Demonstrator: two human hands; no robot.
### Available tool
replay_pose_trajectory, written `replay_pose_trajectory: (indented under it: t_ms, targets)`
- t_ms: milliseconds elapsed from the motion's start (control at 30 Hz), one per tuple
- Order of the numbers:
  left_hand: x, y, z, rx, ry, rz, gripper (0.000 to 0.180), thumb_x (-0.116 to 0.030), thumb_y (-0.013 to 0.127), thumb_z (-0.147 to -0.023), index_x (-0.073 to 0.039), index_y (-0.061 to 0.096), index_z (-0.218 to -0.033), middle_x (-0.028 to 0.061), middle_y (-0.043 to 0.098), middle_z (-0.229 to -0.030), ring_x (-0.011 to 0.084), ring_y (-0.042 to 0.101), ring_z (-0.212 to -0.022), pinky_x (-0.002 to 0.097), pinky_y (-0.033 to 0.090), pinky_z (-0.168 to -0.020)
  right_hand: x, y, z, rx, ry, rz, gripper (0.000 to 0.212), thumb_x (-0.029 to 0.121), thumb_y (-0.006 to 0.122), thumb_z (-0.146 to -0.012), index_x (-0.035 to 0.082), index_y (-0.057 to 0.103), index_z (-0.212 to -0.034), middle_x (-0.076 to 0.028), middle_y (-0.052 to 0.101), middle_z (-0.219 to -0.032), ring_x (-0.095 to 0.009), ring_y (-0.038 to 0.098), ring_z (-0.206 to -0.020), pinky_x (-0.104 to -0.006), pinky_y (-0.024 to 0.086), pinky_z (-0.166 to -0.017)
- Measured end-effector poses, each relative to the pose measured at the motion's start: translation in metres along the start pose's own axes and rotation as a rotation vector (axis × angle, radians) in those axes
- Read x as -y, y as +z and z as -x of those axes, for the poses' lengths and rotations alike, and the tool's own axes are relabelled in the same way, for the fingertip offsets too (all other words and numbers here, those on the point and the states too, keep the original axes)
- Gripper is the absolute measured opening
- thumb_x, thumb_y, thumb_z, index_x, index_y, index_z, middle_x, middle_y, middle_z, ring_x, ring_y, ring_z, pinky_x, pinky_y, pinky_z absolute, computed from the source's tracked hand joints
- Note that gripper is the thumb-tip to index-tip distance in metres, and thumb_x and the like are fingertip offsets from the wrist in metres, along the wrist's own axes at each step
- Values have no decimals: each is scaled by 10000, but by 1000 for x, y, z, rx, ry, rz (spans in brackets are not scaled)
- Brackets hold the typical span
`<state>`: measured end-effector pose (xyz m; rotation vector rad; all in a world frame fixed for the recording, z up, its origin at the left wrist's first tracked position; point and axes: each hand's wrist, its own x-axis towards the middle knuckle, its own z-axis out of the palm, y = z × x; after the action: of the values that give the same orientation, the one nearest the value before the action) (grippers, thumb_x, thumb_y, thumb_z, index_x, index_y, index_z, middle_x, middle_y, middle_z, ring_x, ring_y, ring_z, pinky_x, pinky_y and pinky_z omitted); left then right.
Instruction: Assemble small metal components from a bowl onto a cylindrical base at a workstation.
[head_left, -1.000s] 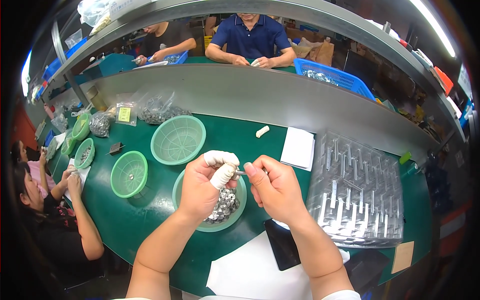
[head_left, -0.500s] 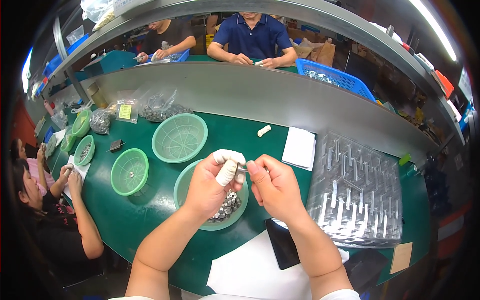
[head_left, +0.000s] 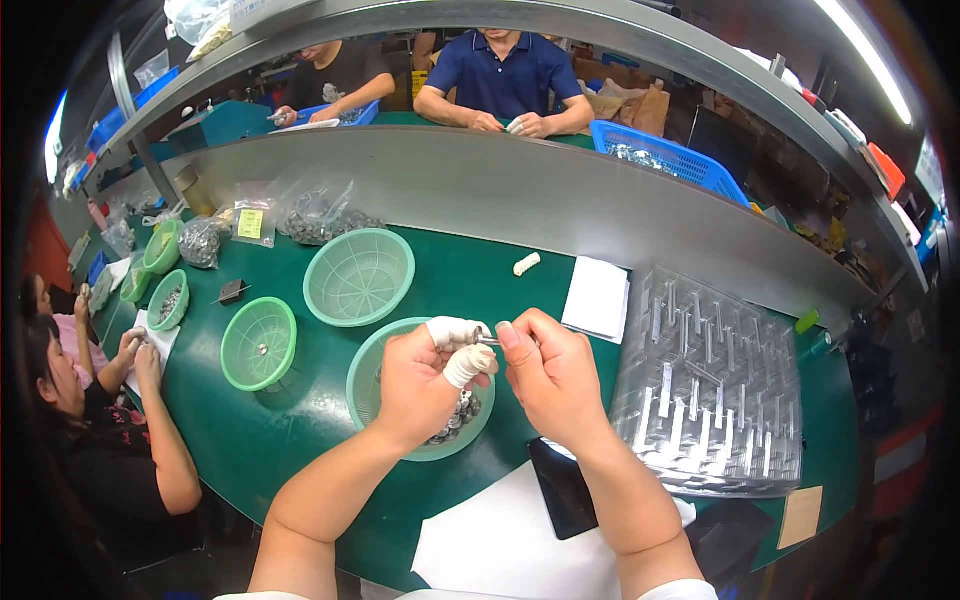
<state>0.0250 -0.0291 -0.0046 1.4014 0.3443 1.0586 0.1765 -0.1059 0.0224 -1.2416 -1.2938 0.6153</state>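
Note:
My left hand [head_left: 412,385], with white wrapping on its thumb and forefinger, is closed on a small round metal part [head_left: 482,332]. Most of that part is hidden by the wrapped fingers. Facing it, my right hand [head_left: 552,378] pinches a thin metal tool [head_left: 490,341] whose end meets the part. The rest of the tool disappears inside my fist, so its kind cannot be told. Beneath both hands stands a pale green basket [head_left: 357,392] holding many small metal parts [head_left: 455,418], partly covered by my left hand.
Green baskets [head_left: 359,320] [head_left: 228,350] stand to the left, near bags of parts [head_left: 200,243]. Stacked clear trays [head_left: 625,420] hold metal strips at right. A dark phone or tablet [head_left: 565,490] lies on white paper [head_left: 480,545]. A grey partition [head_left: 460,185] runs behind; co-workers sit beyond and left.
My left thumb has dropped lower and the forefinger has straightened, showing more of the metal part. My right hand has barely moved.

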Motion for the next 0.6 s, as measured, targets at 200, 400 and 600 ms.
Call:
replay_pose_trajectory:
  t_ms: [200,400,600]
  targets:
    - [-11,-10,-14,81,113,-326,235,-158,783,-909,-4,678,-1052,65,725,-877,126,691,-745,279,555,-641,2,-9,-2,61,65,-24,372,264,572,-1074,62,511,-768,48,463,-587,-23,376,-540,-233,290,-472]
    - [-30,-20,-21,325,559,-948,271,-142,828,-801,-13,678,-985,112,689,-851,256,664,-712,346,521,-609,-1,-15,-3,163,109,2,382,272,583,-1067,58,507,-761,48,457,-601,-26,374,-546,-235,288,-474]
    - [-20,-20,-17,266,521,-892,309,-281,816,-823,-26,670,-921,76,596,-698,289,569,-618,364,459,-548,3,-8,-1,94,0,90,347,234,597,-1056,45,518,-775,36,472,-581,-43,391,-546,-245,321,-479]
